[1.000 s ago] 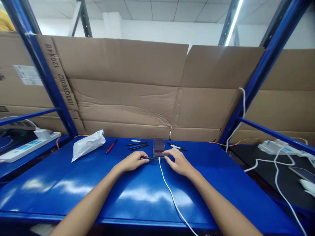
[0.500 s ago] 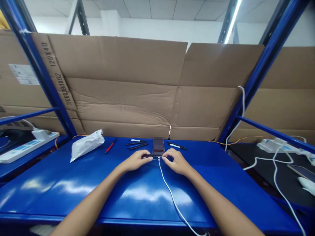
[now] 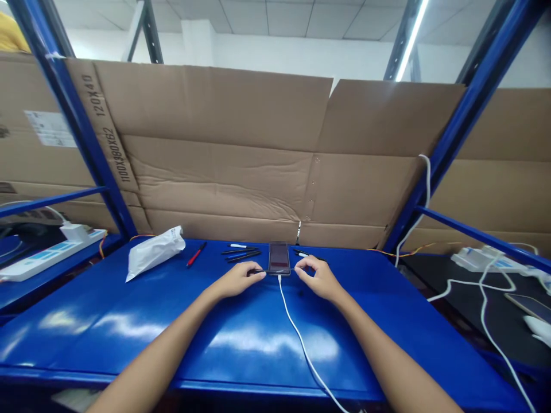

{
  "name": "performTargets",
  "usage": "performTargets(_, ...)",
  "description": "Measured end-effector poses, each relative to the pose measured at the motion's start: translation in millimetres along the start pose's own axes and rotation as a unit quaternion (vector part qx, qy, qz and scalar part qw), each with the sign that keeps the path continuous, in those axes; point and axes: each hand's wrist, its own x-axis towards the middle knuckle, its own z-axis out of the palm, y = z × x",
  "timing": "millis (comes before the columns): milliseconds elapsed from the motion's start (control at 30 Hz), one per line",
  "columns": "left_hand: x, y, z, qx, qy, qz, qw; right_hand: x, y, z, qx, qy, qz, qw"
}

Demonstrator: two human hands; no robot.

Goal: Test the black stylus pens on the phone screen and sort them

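Note:
My left hand is closed, its thumb and fingers pinching a dark pen held level. From it a thin rod reaches across to my right hand, whose thumb and forefinger are pinched at its far end. Whether the rod is a refill or part of the pen, I cannot tell. Just behind the hands a smartphone stands with its dark screen towards me. A white charging cable runs from its lower edge down over the front of the table.
Several black pens lie left of the phone, and others lie partly behind my right hand. A red pen and a white plastic packet are further left on the blue table. Power strips flank both sides; cardboard stands behind.
My right hand has moved right, away from my left, with a thin rod now showing between them. A small dark spot has appeared on the table below my right hand.

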Motion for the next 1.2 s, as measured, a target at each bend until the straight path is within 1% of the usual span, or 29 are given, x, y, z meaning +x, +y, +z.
performTargets(200,-1,5,0.7,-0.025,-0.009,0.027,0.999,-2,-1,7,-0.008,-0.032,-0.004,0.999)
performTargets(400,-5,19,7.8,-0.028,-0.029,0.072,0.997,-6,-8,14,0.005,-0.081,-0.015,0.997)
performTargets(533,-6,23,11.5,-0.017,-0.021,0.088,0.996,-7,-9,16,0.009,-0.1,-0.029,0.995)
performTargets(600,-5,22,12.0,-0.013,-0.01,0.089,0.996,-6,-9,16,0.006,-0.097,-0.029,0.995)
performTargets(733,-3,17,10.8,-0.012,0.01,0.084,0.996,-5,-8,12,-0.007,-0.059,-0.021,0.998)
performTargets(833,-2,14,10.0,-0.007,0.017,0.078,0.997,-4,-9,9,-0.013,-0.041,-0.023,0.999)
performTargets(1000,-3,15,11.0,-0.007,0.012,0.082,0.997,-4,-10,11,-0.016,-0.042,-0.019,0.999)
performTargets(1100,-3,15,10.7,-0.004,0.016,0.081,0.997,-4,-8,8,-0.02,-0.065,-0.009,0.998)
performTargets(1200,-3,13,9.6,-0.002,0.022,0.076,0.997,-4,-4,-6,-0.045,-0.13,0.009,0.99)
